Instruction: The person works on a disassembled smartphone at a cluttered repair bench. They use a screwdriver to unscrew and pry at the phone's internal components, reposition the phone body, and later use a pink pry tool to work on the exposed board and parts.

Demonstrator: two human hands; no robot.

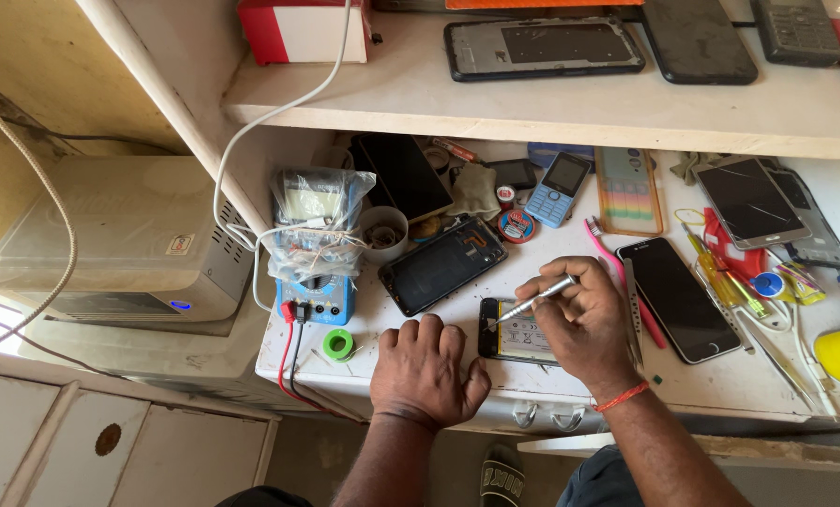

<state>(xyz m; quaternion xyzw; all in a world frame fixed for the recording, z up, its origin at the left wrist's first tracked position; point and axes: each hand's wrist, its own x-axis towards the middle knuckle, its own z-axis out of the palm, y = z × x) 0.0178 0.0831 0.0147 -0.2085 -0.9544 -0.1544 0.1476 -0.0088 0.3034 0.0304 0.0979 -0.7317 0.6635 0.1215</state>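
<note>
At the far left of the tabletop point(382, 324) we see a blue multimeter point(315, 282) wrapped in clear plastic, its red and black leads hanging over the edge, and a small green roll point(338, 344) beside it. Our left hand point(427, 371) rests knuckles-up on the tabletop edge, fingers curled under into a loose fist, holding nothing, just left of the opened phone point(516, 333). That phone lies flat between both hands (its pale battery showing). Our right hand point(579, 319) arches over it, wrist bent, thumb and fingers pinched around a silver tool point(537, 299) whose tip points down-left onto the phone's left end. Right of that hand lies a black phone point(678, 299), screen up.
</note>
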